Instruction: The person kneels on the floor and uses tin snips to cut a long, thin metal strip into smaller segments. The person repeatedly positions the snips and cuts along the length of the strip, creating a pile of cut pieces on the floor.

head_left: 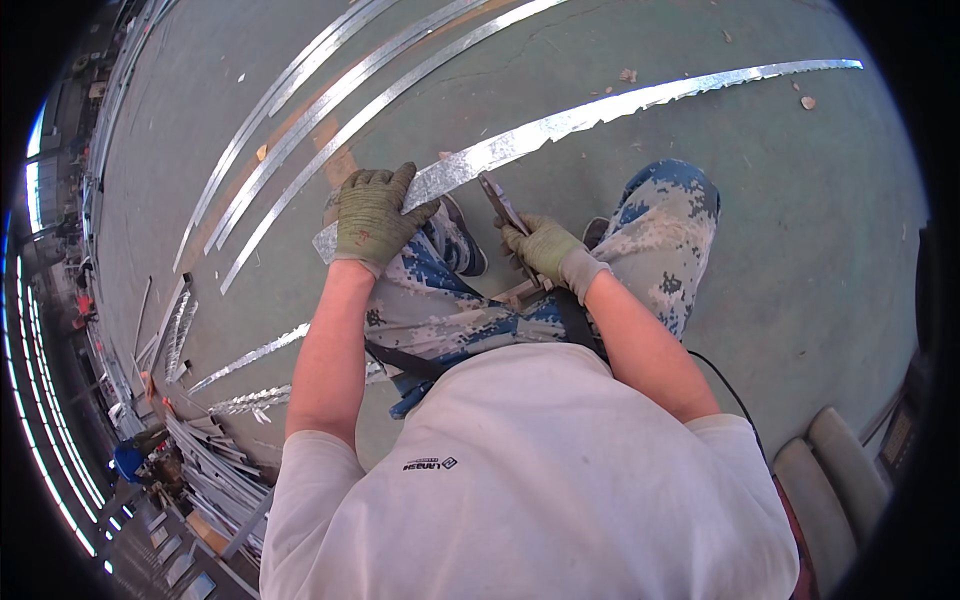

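A long shiny sheet-metal strip [560,125] with a jagged lower edge runs from my lap to the far right. My left hand [375,213], in an olive-green work glove, is closed over its near end, and part of the strip there is hidden under the glove. In my right hand [547,248], gloved the same way, are dark metal tin snips [501,203]. Their jaws point up and away, with the tip close to the strip's jagged edge. Whether the jaws touch the metal I cannot tell.
Several long metal strips [330,150] lie on the green floor at the far left. Jagged strips [250,357] are by my left knee. A heap of metal pieces [215,455] is at the lower left, with a person in blue [130,460] beyond. Grey cushions [815,490] stand at the right.
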The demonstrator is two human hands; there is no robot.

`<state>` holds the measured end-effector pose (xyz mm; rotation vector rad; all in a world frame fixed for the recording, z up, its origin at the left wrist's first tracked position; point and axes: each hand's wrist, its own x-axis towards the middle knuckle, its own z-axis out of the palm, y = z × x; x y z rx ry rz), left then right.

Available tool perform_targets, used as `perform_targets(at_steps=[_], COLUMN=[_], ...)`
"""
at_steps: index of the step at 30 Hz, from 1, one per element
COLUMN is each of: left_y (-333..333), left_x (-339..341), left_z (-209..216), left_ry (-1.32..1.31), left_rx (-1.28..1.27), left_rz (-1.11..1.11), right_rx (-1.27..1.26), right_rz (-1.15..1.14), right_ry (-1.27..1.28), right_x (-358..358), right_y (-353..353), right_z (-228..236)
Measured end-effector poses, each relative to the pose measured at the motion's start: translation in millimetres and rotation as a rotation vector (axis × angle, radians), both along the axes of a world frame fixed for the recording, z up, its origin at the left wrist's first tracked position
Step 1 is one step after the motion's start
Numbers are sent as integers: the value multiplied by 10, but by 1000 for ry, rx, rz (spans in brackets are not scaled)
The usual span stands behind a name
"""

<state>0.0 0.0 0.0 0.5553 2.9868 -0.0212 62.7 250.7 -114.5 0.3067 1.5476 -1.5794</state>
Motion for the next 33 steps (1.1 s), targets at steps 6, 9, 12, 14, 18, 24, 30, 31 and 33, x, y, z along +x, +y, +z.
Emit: perform_targets(at_steps=[6, 9, 12, 14, 18, 24, 30, 31, 33], left_y=[-39, -32, 23, 54, 17, 12, 29, 64, 80], left_x=[-1, -10, -26, -44, -34, -48, -63, -69, -71], left_z=[-64, -30, 35, 72, 32, 21, 41, 82, 101], left_ry=[42, 1, -21, -44, -3, -18, -72, -111, -146], left_rx=[41, 25, 5, 1, 7, -6, -11, -16, -22], left_rz=[-43, -18, -2, 7, -12, -2, 23, 45, 69], right_rx=[-14, -20, -14, 0, -4, 35, 26, 18, 27], right_rz=[-20, -31, -26, -14, 6, 21, 10, 7, 14], right_ry=[-20, -87, -113, -40, -41, -53, -25, -28, -20], right_x=[9, -25, -69, -45, -39, -72, -44, -43, -48], right_y=[-23, -11, 19, 23, 3, 4, -16, -13, -11], right_z=[-59, 71, 111, -28, 33, 60, 0, -11, 5])
